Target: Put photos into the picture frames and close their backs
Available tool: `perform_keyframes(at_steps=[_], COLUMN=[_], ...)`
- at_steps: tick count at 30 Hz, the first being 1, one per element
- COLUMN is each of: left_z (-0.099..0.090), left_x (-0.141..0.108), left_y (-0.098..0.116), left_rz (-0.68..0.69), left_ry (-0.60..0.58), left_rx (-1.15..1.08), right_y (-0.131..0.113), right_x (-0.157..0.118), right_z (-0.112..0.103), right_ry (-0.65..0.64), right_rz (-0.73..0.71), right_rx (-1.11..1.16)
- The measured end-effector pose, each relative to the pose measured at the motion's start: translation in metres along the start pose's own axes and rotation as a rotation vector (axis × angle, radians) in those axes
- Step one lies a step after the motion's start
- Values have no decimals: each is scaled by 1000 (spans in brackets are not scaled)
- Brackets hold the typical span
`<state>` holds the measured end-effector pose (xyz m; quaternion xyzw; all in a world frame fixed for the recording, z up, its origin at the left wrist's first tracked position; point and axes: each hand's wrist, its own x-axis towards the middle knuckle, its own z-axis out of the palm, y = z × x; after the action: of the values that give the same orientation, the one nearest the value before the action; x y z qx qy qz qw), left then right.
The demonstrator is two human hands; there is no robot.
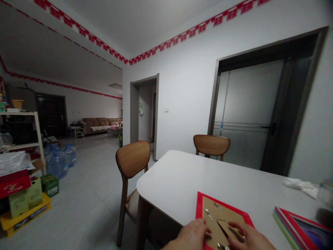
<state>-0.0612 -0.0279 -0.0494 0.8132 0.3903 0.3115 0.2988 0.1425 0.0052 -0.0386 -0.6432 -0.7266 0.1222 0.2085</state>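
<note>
A red picture frame (199, 203) lies face down near the white table's front edge, its brown backing board (208, 201) up. Shiny metal clips (208, 214) sit on the board, and a brown stand flap (225, 227) lies at its middle. My left hand (191, 236) is at the frame's left edge, its fingers curled over the border onto the board. On the right, my right hand (251, 236) has its bent fingers at the stand flap, with the thumb side partly hidden. Both hands are cut off by the bottom of the view.
The white table (182, 173) holds a stack of coloured frames (299, 225), a crumpled white tissue (301, 187) and a blurred clear jar (325, 198) on the right. Wooden chairs (134, 159) stand at its left and far sides. Water bottles (57, 165) and boxes stand left on the floor.
</note>
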Motion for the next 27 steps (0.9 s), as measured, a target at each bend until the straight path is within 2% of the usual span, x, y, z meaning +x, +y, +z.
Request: perform_keyframes(at_steps=[3,6,8,10,13,18,24,27], left_z=[1,5,6,5,2,5,9,3], left_x=[8,26,38,46,50,49,59,62], left_y=[7,9,7,6,5,7,6,4], left_rz=[-112,-197,-223,-278,-360,-389,-426,-442], left_ry=[110,280,394,449,389,235,306,337], left_rx=[-146,-363,-542,-718,-879,-955,-855,-838], right_y=[-12,-32,-46,-56,-59,-47,-41,-45], right_x=[1,-1,-4,-6,-7,-8,-14,-17], right_z=[-16,-32,-37,-36,-27,-16,-28,-32], right_ry=[12,61,103,138,168,156,152,167], right_rz=[11,4,-15,-38,-60,-35,36,-10], right_rx=[-3,-40,-59,-57,-47,-30,1,54])
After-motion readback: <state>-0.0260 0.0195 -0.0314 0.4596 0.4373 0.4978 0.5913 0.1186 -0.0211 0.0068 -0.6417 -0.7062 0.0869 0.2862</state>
